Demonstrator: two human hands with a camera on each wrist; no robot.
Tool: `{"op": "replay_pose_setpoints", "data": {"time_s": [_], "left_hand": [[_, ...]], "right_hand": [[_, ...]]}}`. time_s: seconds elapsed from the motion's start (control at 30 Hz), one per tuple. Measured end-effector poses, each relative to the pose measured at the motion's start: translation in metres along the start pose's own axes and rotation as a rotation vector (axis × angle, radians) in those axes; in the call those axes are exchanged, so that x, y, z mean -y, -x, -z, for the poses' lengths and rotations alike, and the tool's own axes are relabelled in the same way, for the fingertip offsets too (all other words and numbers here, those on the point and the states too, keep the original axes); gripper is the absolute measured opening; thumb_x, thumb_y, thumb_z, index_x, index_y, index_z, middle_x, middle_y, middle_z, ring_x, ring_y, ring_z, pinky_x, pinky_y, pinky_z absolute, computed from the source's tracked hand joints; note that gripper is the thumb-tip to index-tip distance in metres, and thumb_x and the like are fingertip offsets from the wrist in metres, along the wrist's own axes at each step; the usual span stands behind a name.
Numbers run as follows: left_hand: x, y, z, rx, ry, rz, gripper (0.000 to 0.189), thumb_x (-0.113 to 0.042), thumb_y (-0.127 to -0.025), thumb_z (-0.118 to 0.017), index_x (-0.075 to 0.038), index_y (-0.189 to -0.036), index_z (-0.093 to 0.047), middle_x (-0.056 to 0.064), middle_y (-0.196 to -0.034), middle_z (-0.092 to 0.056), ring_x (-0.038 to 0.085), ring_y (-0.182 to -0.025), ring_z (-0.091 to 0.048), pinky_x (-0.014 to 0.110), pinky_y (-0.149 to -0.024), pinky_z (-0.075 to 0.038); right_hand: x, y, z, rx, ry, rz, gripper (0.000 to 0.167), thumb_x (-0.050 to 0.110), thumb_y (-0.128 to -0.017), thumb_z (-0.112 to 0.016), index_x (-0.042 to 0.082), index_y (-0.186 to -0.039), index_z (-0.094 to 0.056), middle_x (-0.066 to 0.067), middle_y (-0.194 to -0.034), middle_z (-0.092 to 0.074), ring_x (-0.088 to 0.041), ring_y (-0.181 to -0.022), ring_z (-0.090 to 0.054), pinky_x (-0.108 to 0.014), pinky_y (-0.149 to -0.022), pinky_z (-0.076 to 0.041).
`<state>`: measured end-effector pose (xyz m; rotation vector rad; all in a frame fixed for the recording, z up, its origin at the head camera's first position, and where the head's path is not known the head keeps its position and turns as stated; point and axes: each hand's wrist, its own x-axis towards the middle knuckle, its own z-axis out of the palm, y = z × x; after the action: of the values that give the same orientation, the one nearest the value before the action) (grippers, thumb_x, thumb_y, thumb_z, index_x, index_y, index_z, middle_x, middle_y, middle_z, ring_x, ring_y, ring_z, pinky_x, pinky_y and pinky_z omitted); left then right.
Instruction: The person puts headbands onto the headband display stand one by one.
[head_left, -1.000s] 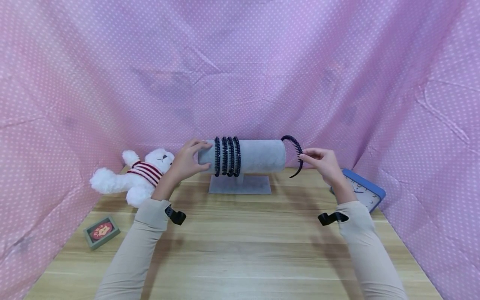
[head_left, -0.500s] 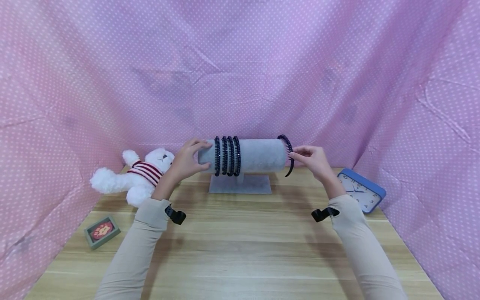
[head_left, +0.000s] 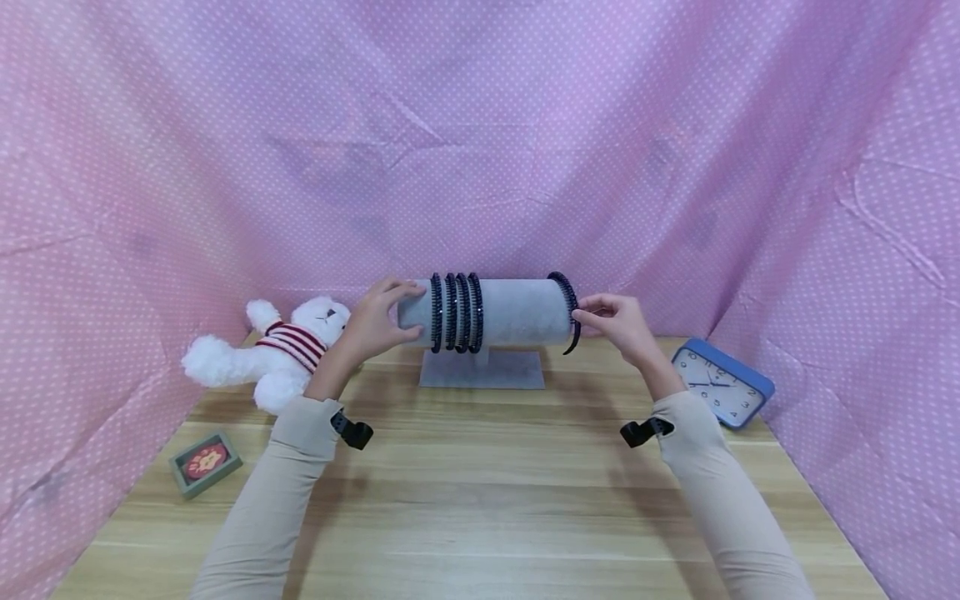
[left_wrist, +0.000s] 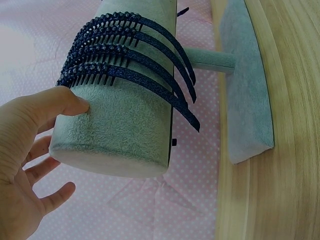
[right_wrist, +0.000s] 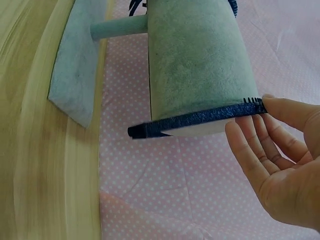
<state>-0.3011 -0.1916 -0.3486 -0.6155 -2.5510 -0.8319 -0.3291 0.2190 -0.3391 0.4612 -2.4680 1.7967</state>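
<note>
A grey plush roll [head_left: 522, 312] lies level on its T-shaped display stand, whose flat base [head_left: 480, 372] rests on the table. Around its left part sit several dark toothed headbands [left_wrist: 142, 79] with beaded tops. My left hand [head_left: 371, 323] holds the roll's left end, thumb pressed on the plush in the left wrist view, just short of the nearest headband. At the opposite end, my right hand [head_left: 617, 323] pinches another dark headband [right_wrist: 200, 116] between thumb and fingers. This headband spans the roll's end rim, its free tip reaching past the roll's lower side.
A white plush bear [head_left: 288, 354] in a striped sweater lies to the left. In front of it is a small green-framed box [head_left: 205, 464]. A blue clock [head_left: 723, 383] leans at the right. Pink dotted cloth [head_left: 480, 167] encloses the wooden table [head_left: 480, 500].
My right hand has moved left, bringing the headband from beside the roll's right end onto its rim. My left hand has stayed in place on the roll.
</note>
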Motion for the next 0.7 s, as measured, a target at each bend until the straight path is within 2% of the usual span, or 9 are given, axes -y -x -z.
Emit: {"op": "replay_pose_setpoints", "data": {"time_s": [0.13, 0.23, 0.3, 0.4, 0.5, 0.57, 0.7], "left_hand": [[-0.002, 0.001, 0.001, -0.001, 0.0, 0.004, 0.06, -0.016, -0.082, -0.083, -0.008, -0.138, -0.063, 0.014, -0.138, -0.057, 0.034, -0.126, -0.053, 0.054, -0.103, -0.049], [-0.002, 0.001, 0.001, 0.0, 0.004, 0.004, 0.06, -0.017, -0.082, -0.083, -0.008, -0.138, -0.063, 0.014, -0.138, -0.057, 0.034, -0.126, -0.053, 0.053, -0.103, -0.049], [-0.002, 0.001, 0.001, -0.001, 0.008, 0.001, 0.06, -0.017, -0.082, -0.083, -0.008, -0.138, -0.063, 0.014, -0.137, -0.058, 0.034, -0.126, -0.053, 0.053, -0.104, -0.049], [-0.002, 0.001, 0.001, -0.003, 0.015, 0.0, 0.06, -0.016, -0.082, -0.083, -0.008, -0.138, -0.063, 0.014, -0.137, -0.058, 0.033, -0.126, -0.053, 0.053, -0.105, -0.048], [-0.002, 0.001, 0.001, -0.003, 0.017, 0.001, 0.06, -0.016, -0.082, -0.083, -0.008, -0.138, -0.063, 0.014, -0.137, -0.058, 0.033, -0.127, -0.053, 0.053, -0.105, -0.048], [-0.002, 0.001, 0.001, -0.002, 0.018, 0.001, 0.06, -0.016, -0.082, -0.083, -0.008, -0.138, -0.063, 0.014, -0.137, -0.058, 0.034, -0.127, -0.053, 0.053, -0.105, -0.048], [-0.002, 0.001, 0.002, 0.0, 0.019, 0.003, 0.06, -0.017, -0.082, -0.083, -0.008, -0.138, -0.063, 0.014, -0.137, -0.058, 0.034, -0.127, -0.053, 0.053, -0.106, -0.048]], "right_hand": [[0.002, -0.003, 0.002, 0.036, 0.013, -0.006, 0.038, 0.005, -0.092, -0.073, -0.017, -0.122, -0.062, -0.001, -0.092, -0.072, -0.01, -0.08, -0.072, -0.028, -0.073, -0.063], [0.005, -0.007, 0.005, 0.077, 0.064, -0.022, 0.049, 0.006, -0.091, -0.075, -0.011, -0.134, -0.058, -0.019, -0.107, -0.072, -0.007, -0.086, -0.071, -0.026, -0.078, -0.062], [0.007, -0.012, 0.009, 0.114, 0.126, -0.027, 0.058, 0.009, -0.092, -0.075, -0.004, -0.143, -0.053, -0.026, -0.121, -0.068, -0.011, -0.096, -0.071, -0.025, -0.083, -0.06], [0.01, -0.019, 0.015, 0.182, 0.198, -0.031, 0.069, 0.013, -0.092, -0.076, 0.006, -0.153, -0.045, -0.027, -0.138, -0.061, -0.026, -0.117, -0.067, -0.029, -0.097, -0.055], [0.012, -0.025, 0.02, 0.251, 0.19, -0.051, 0.072, 0.014, -0.093, -0.075, 0.01, -0.156, -0.041, -0.024, -0.147, -0.055, -0.038, -0.132, -0.057, -0.04, -0.106, -0.051], [0.013, -0.029, 0.022, 0.283, 0.169, -0.061, 0.071, 0.014, -0.094, -0.074, 0.01, -0.156, -0.041, -0.023, -0.15, -0.052, -0.039, -0.135, -0.054, -0.042, -0.106, -0.052], [0.014, -0.035, 0.024, 0.318, 0.133, -0.067, 0.062, 0.016, -0.099, -0.067, 0.006, -0.155, -0.041, -0.024, -0.153, -0.048, -0.033, -0.131, -0.058, -0.036, -0.098, -0.058]]}}
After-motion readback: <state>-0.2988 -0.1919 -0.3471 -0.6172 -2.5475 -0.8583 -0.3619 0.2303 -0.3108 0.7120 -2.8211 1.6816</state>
